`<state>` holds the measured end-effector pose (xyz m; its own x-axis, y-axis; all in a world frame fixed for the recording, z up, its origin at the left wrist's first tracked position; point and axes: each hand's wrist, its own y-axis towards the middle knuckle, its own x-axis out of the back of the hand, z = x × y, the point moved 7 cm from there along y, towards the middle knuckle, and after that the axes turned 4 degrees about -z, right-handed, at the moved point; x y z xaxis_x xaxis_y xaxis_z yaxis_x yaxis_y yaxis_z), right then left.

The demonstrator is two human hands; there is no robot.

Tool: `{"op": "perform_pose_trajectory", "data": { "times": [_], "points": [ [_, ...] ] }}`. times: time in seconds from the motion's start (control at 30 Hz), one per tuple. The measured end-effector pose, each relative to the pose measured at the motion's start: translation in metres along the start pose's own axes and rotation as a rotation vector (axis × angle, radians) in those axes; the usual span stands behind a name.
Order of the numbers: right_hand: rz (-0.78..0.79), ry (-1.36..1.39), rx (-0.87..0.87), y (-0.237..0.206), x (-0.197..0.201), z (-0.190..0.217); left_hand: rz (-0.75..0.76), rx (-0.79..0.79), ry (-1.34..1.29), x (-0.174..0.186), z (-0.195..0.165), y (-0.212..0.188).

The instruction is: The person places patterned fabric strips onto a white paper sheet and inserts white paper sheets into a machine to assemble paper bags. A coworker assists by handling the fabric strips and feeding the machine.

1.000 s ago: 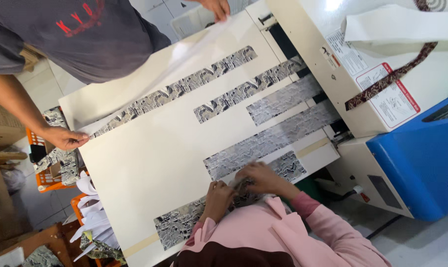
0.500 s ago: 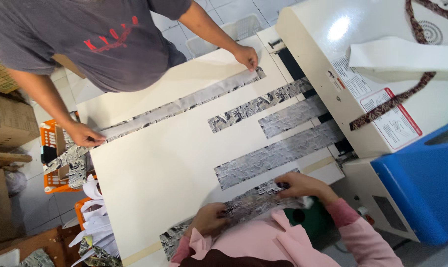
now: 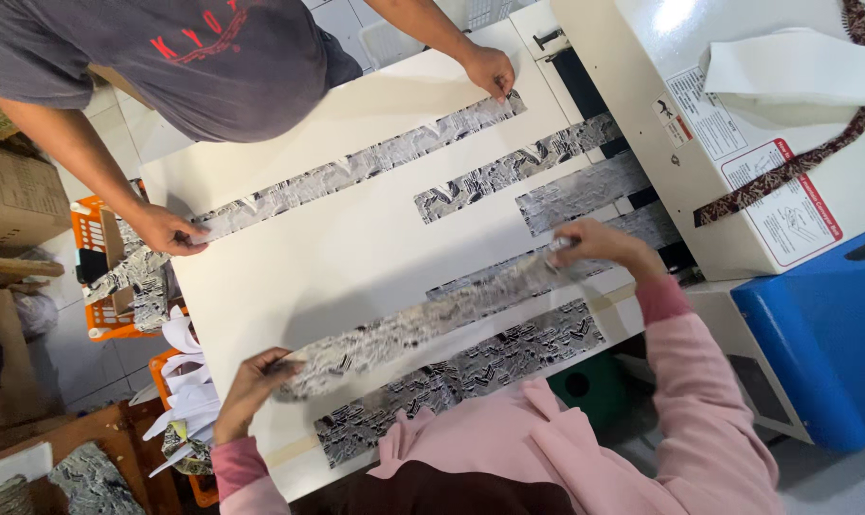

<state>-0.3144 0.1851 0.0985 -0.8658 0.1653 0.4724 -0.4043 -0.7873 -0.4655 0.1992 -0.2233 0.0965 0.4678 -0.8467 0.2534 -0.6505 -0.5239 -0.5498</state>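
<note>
Count: strips, hands, crates

6 patterned fabric strips (image 3: pixel 432 324) lay on the surface (image 3: pixel 337 257); 4 hands, 2 ppl; 2 orange crates (image 3: pixel 89 229) at one side.

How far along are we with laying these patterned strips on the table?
Done: several patterned strips already lie flat on the cream table. In hand: the left hand and right hand hold a lifted strip by its ends; a co-worker's hands hold down the far strip. Left: more strips hang off the table's left edge.

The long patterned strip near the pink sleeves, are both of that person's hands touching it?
Touching. The head view shows the left hand pinching one end of the patterned strip and the right hand gripping the other end, lifting it above the table.
</note>
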Motion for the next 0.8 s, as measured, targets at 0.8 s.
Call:
{"op": "perform_pose_trajectory", "data": {
  "times": [0.8],
  "points": [
    [-1.317, -0.536, 0.325, 0.009, 0.079, 0.045, -1.087, -0.388, 1.064, 0.054, 0.030, 0.016]
  ]
}}
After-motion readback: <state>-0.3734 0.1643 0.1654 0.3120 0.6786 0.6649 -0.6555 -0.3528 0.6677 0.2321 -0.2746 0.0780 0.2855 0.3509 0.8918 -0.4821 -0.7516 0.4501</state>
